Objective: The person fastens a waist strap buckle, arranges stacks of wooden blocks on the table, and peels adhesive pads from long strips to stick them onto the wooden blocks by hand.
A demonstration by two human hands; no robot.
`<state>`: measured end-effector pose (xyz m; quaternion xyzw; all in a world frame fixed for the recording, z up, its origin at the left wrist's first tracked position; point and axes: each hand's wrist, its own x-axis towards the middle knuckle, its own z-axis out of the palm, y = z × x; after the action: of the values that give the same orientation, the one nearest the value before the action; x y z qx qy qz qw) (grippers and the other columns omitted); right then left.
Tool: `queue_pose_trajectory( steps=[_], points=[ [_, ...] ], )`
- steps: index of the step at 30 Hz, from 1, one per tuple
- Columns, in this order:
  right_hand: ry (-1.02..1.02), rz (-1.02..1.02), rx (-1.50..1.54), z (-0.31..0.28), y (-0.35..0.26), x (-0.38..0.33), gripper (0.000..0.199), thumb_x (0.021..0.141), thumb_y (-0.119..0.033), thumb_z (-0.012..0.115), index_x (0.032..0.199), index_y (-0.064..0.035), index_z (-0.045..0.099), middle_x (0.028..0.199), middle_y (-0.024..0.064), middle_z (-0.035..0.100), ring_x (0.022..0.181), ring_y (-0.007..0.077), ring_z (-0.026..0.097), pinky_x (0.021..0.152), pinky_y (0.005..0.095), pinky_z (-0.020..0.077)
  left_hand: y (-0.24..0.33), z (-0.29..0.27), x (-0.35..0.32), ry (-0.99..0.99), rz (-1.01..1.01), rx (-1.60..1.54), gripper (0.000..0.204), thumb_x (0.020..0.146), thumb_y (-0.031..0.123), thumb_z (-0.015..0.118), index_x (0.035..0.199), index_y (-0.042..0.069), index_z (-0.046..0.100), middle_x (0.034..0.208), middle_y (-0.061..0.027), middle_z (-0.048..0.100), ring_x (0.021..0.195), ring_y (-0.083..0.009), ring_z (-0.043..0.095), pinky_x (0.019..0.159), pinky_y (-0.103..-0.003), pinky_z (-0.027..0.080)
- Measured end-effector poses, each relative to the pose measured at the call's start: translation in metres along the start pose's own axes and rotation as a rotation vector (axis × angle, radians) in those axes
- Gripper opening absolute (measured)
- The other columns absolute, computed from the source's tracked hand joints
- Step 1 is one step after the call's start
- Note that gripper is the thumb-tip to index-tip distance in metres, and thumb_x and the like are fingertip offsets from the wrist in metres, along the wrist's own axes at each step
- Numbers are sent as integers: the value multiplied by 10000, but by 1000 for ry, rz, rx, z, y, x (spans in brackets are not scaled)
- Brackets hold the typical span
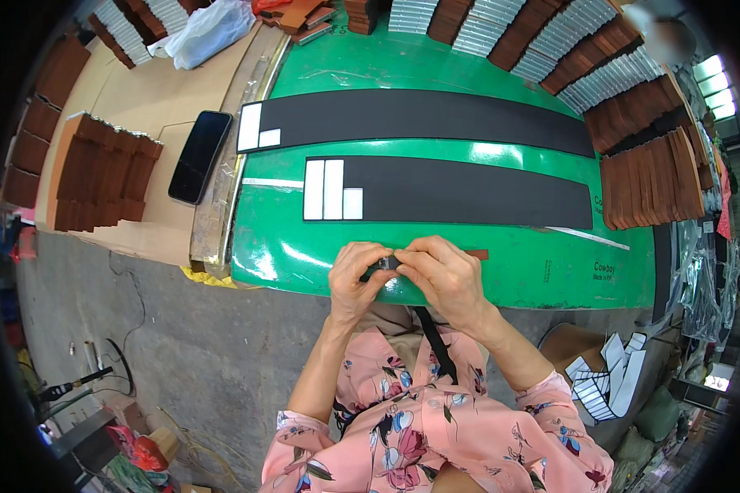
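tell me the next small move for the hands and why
Probably carry the small piece forward and lay it beside the white pieces on the near black strip. Both the left hand and the right hand pinch it at the green table edge, and that strip holds only three white pieces at its left end, the rest bare.

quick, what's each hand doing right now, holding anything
Left hand: closed, pinching one end of a small dark strip over the green table.
Right hand: closed, pinching the same strip from the other side.
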<state>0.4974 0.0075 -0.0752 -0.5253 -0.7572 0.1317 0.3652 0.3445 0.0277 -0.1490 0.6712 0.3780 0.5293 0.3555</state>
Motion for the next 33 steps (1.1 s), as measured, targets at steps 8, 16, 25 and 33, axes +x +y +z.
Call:
queue_pose_trajectory(
  steps=[8,16,25,33],
  points=[
    [52,252,327,-13,12,-10,291,684,-59,707,967,-42,645,929,73,623,785,227,618,628,306,522,2,0,-1,-32,-34,6,279,668,9,719,929,10,619,893,-106,621,814,-211,587,707,-281,462],
    [57,54,53,-11,8,-17,280,688,-62,703,963,-55,650,917,63,624,811,227,613,668,316,516,5,0,-2,-28,-35,34,283,682,5,712,946,15,611,904,-109,623,815,-212,592,704,-284,462],
    [77,72,19,-4,7,-14,241,708,-83,693,946,-61,659,913,62,630,760,224,595,642,316,491,8,1,7,-27,269,240,332,638,-18,710,945,65,613,848,-91,617,718,-233,589,574,-309,462],
    [96,-61,-78,2,11,-22,313,690,-18,630,994,-89,646,1004,52,609,765,216,577,610,319,505,4,4,3,-25,385,405,272,699,5,661,943,89,574,842,-104,596,677,-236,585,499,-311,458]
  ],
)
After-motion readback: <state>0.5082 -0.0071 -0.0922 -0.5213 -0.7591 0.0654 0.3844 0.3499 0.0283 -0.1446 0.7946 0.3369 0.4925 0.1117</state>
